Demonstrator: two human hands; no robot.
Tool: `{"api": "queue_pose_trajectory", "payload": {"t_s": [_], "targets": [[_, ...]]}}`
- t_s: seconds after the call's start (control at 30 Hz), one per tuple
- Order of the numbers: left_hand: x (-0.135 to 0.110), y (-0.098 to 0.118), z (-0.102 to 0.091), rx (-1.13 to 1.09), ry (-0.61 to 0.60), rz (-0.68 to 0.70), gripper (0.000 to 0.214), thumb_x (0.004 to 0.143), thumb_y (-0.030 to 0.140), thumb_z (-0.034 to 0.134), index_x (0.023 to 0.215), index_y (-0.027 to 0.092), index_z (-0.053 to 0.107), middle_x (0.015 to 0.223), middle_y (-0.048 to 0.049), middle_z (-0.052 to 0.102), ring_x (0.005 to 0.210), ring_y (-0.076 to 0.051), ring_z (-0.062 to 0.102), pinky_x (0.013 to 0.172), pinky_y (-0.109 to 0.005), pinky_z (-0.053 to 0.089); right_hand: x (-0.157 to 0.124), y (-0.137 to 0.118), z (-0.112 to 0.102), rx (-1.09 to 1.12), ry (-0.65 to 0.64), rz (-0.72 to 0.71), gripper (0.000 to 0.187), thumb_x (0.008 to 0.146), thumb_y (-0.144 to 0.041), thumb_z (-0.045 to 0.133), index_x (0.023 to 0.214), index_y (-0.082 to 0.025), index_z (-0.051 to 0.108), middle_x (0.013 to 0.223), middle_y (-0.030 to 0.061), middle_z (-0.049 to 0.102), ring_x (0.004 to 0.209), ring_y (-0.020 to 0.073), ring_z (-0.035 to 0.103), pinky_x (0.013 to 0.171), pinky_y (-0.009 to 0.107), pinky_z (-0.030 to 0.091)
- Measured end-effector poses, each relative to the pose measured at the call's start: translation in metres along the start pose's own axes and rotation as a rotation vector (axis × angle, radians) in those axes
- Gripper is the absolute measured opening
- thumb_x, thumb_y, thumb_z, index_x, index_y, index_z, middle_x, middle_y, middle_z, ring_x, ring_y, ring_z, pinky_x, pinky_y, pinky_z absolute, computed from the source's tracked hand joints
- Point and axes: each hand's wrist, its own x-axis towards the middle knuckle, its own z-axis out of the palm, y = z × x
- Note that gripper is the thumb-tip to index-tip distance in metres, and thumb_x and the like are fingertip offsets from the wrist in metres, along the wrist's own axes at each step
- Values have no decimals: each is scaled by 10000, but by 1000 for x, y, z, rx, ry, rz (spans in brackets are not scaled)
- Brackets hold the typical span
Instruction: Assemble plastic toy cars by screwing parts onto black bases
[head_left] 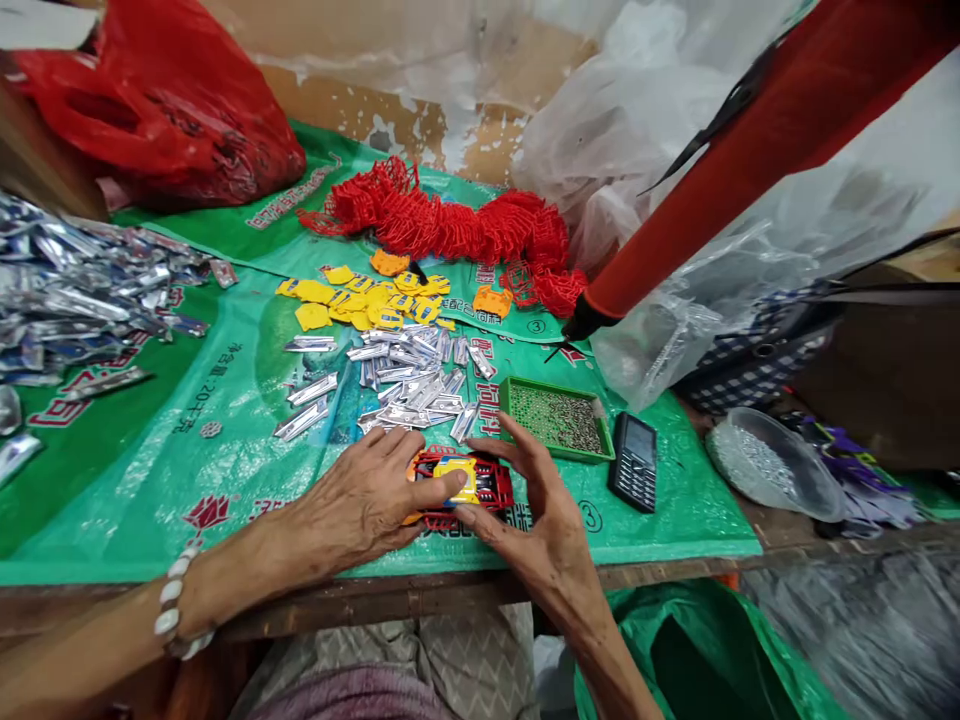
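Red plastic frame w/ yellow insert (pixel 466 482) lay lower centre, on green woven-sheet surface (pixel 225 470). Left hand (pixel 364 505) & right hand (pixel 544 525): each grip pinched it. Green tray of small metal bits (pixel 556 417), black phone (pixel 634 460) sat just right.

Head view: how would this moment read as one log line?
left hand: pressing red-and-yellow piece | right hand: gripping same piece | nearby: silver strips, green tray, phone

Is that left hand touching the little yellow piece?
Touching. The head view shows the thumb of the left hand lying right on the yellow piece in the red frame.
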Motion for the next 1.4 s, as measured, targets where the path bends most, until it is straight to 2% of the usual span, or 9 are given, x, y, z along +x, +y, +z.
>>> {"api": "queue_pose_trajectory", "payload": {"t_s": [0.13,0.23,0.37,0.47,0.57,0.77,0.93,1.1,1.4], "targets": [[-4,-1,7,7,46,-8,658,801,204,653,1388,310,375,1068,-85,531,899,-273,530,774,-376,453,14,-12,-43,-100,396,-51,352,841,-347,740,1167,-245,654,1110,82,745,1042,235,708,983,490,547],[-7,-1,13,10,66,-15,672,772,172,635,1381,314,388,1080,-89,524,891,-275,526,764,-382,455,52,-30,-76,-167,721,-196,391,817,-383,762,1166,-260,634,1150,84,700,1081,246,671,1018,502,512],[-6,1,18,27,76,-6,666,747,180,630,1364,313,417,1100,-90,516,894,-270,518,781,-387,447,123,-50,-98,-166,614,-367,734,706,-449,846,1327,-299,484,1363,113,574,1226,282,602,1027,455,514],[0,4,15,37,57,1,656,741,188,644,1348,312,431,1107,-93,522,895,-266,520,773,-377,438,166,-55,-101,33,401,-362,517,753,-454,804,1156,-263,543,1144,56,660,983,218,698,869,383,592],[7,5,9,27,4,25,611,776,201,655,1340,315,448,1084,-78,550,871,-249,534,756,-352,429,183,-58,-100,157,354,-363,325,770,-401,791,950,-231,580,922,-3,654,715,136,668,713,324,602],[12,5,17,-1,43,42,612,731,223,673,1295,311,451,1062,-79,563,860,-256,526,738,-362,428,164,-74,-104,103,313,-325,327,732,-411,811,876,-268,555,856,-5,623,679,138,615,634,314,573],[17,7,16,-13,63,59,611,709,171,643,1276,290,449,1083,-105,554,860,-259,525,721,-363,434,141,-75,-94,286,185,-214,273,721,-431,797,832,-258,618,690,-30,597,558,130,580,511,307,503],[22,8,7,-1,88,69,640,710,129,598,1300,296,415,1023,-92,541,803,-251,518,684,-347,431,125,-49,-70,385,283,-257,180,723,-262,808,809,-232,653,601,-66,612,471,119,576,464,287,482],[20,11,11,3,67,45,695,709,135,592,1339,315,362,997,-79,521,805,-252,493,686,-355,437,118,-35,-55,396,380,-224,159,732,-315,801,758,-239,663,538,-62,549,437,129,513,410,290,444]]}}
